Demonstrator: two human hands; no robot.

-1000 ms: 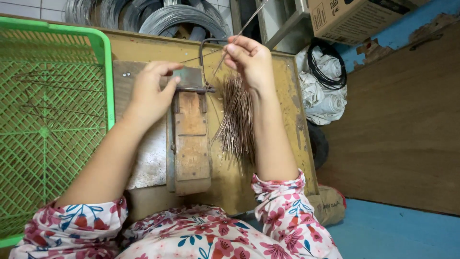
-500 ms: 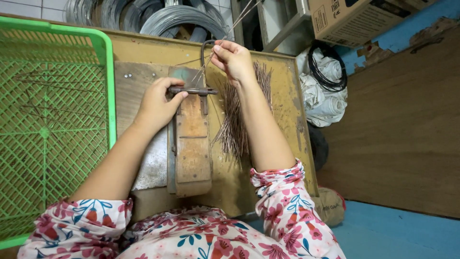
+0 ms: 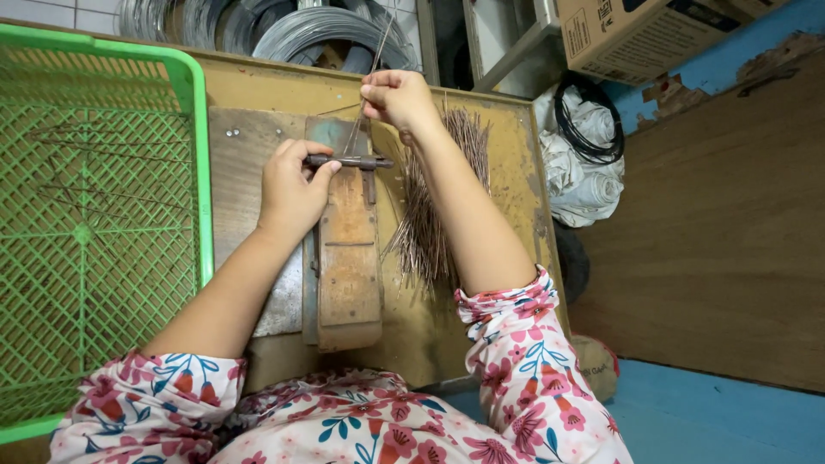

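A worn yellow tabletop (image 3: 481,309) carries one wooden jig (image 3: 348,258). The left hand (image 3: 292,185) is closed around its metal crossbar (image 3: 348,161); the right hand (image 3: 400,99) pinches one thin wire (image 3: 371,73) above it. One bundle of cut wires (image 3: 430,215) lies just right, one green crate (image 3: 94,215) borders the left edge

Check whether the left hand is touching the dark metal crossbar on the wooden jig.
Touching. The head view shows the left hand with thumb and fingers wrapped around the end of the dark metal crossbar, no gap visible.
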